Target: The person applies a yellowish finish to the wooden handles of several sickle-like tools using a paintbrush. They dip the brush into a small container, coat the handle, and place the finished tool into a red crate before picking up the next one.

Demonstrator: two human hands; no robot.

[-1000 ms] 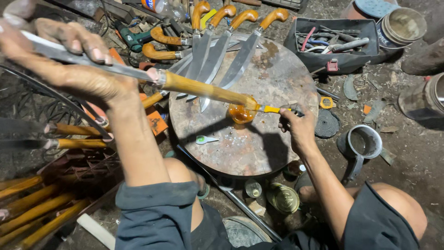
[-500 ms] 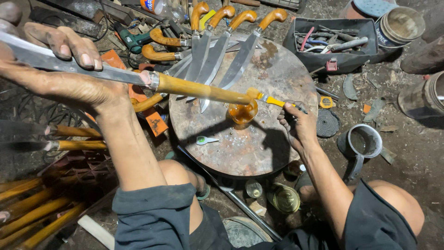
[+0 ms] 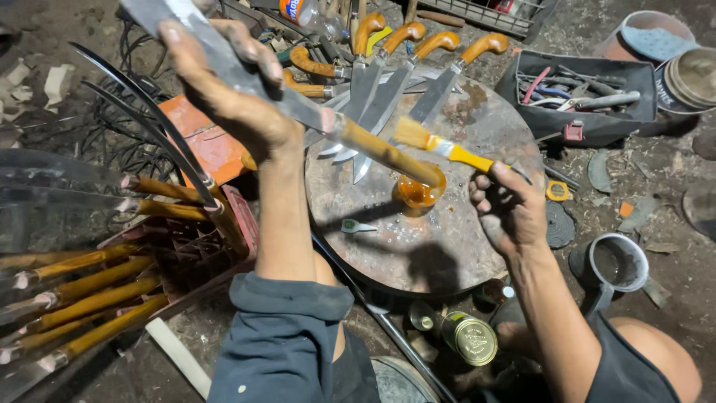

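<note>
Varnishing step: left hand (image 3: 231, 97) grips the knife (image 3: 298, 112) by its blade, right hand (image 3: 507, 209) pinches the brush (image 3: 440, 145) beside the handle; next stroke needs steady contact

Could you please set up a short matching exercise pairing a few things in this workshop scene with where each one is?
Things:
1. paintbrush
2. knife
3. tin can
4. tool tray

Places:
A. on the ground below the round table
B. in the right hand
C. beyond the table, far right
D. blade in the left hand

Pairs: 1-B, 2-D, 3-A, 4-C
</note>
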